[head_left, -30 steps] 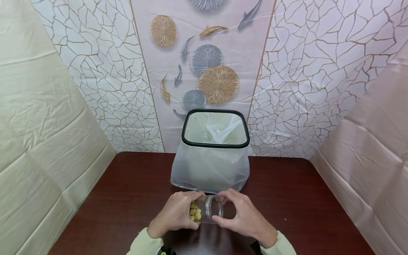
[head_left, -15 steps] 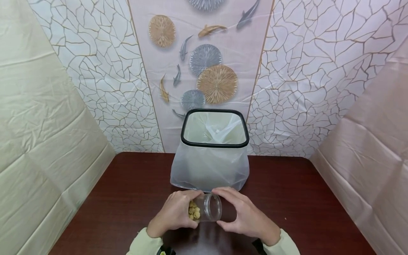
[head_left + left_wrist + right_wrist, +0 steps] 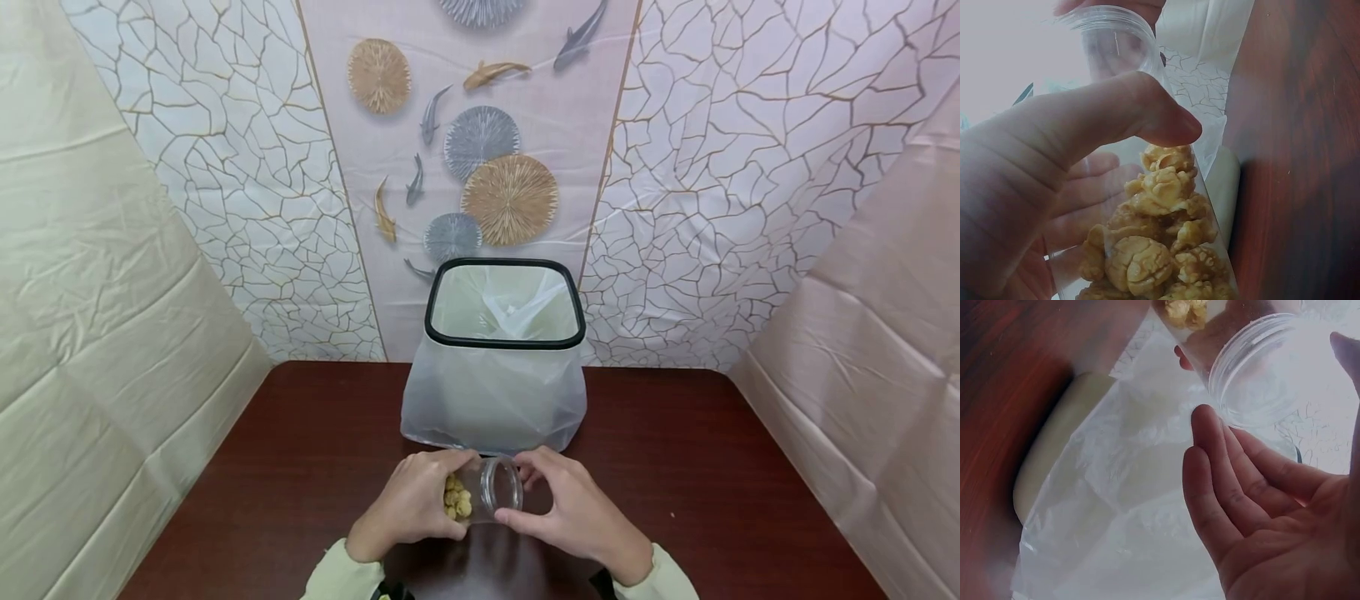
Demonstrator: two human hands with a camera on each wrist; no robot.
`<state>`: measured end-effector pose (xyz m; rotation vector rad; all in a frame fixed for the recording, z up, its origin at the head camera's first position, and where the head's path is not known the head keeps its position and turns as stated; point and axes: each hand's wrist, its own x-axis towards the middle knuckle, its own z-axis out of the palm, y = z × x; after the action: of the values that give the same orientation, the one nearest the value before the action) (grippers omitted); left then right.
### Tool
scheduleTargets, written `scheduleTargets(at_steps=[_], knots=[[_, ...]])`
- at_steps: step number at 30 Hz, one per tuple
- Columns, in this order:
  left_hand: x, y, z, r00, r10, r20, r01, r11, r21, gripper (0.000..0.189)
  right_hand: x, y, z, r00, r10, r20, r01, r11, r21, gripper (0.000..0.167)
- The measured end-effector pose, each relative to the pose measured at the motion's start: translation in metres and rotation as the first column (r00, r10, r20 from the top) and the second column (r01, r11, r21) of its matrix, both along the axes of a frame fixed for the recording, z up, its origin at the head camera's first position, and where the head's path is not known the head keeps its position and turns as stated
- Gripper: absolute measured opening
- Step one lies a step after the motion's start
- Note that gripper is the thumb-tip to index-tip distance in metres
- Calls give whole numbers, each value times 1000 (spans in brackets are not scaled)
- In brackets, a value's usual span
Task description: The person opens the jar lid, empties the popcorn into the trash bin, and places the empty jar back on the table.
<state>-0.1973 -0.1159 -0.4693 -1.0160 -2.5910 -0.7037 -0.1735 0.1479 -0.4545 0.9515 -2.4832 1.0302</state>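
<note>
jar (image 3: 483, 490) of popcorn (image 3: 458, 497) lying sideways above tabletop (image 3: 300, 467), before lined bin (image 3: 504, 358); left hand (image 3: 408, 504) wrapped round base, right hand (image 3: 573, 508) fingertips at open mouth, slightly lower than half a second ago; contents unspilled.

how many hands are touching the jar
2. The left hand grips the clear jar round its popcorn end; the right hand touches its open rim.
</note>
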Motion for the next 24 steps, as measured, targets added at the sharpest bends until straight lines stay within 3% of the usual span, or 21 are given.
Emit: scheduleTargets(at_steps=[6, 14, 20, 24], knots=[[0, 0, 0, 1000, -4, -4, 4, 1000, -2, 72, -1, 0, 1, 999, 24, -34, -24, 1000, 0, 58], [0, -1, -1, 1000, -1, -3, 1, 1000, 0, 72, -4, 5, 3, 983, 105, -149, -101, 994, 36, 76], [0, 0, -1, 1000, -1, -3, 1, 1000, -1, 73, -4, 10, 7, 981, 124, -152, -119, 992, 39, 91], [0, 0, -1, 1000, -5, -1, 5, 1000, -1, 74, -3, 11, 8, 990, 94, -106, -91, 995, 27, 82]])
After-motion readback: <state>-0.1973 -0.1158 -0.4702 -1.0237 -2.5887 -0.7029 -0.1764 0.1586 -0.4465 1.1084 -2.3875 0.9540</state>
